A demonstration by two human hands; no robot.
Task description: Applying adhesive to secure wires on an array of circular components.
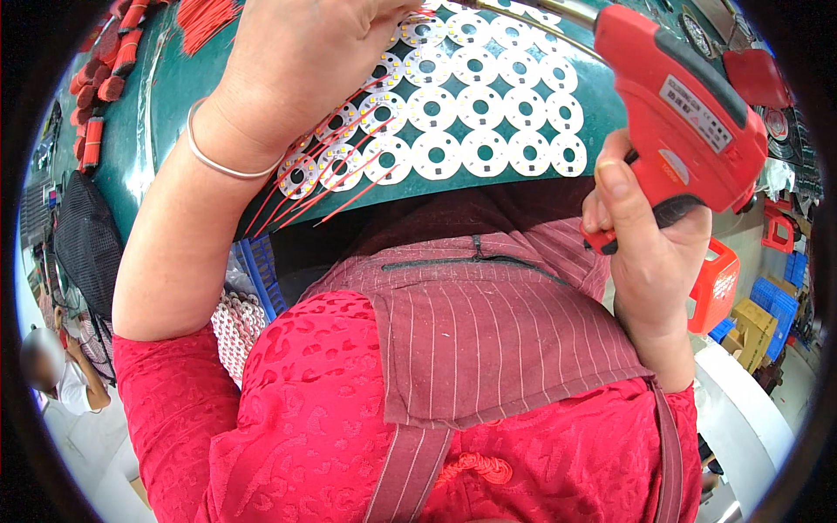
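My right hand (649, 227) is wrapped round the handle of a red and black soldering gun (689, 113). Its metal nozzle and thin feed tube (558, 10) point left across the far side of the table, towards my left fingertips. My left hand (323, 61) is closed in a pinch at the upper edge of the view, with red wire (425, 13) showing at the fingertips, which are partly cut off. Beneath lie rows of round white ring-shaped LED boards (437, 157). Several boards on the left have red wires (288, 205) trailing over the table's near edge.
The boards rest on a green tabletop (174, 166). Bundles of red wire (91, 144) line its left side, and a loose bunch (205, 22) lies at the far left. A black mesh bag (87, 244) hangs at the left. Red stool (715, 288) and blue crates (774, 309) stand right.
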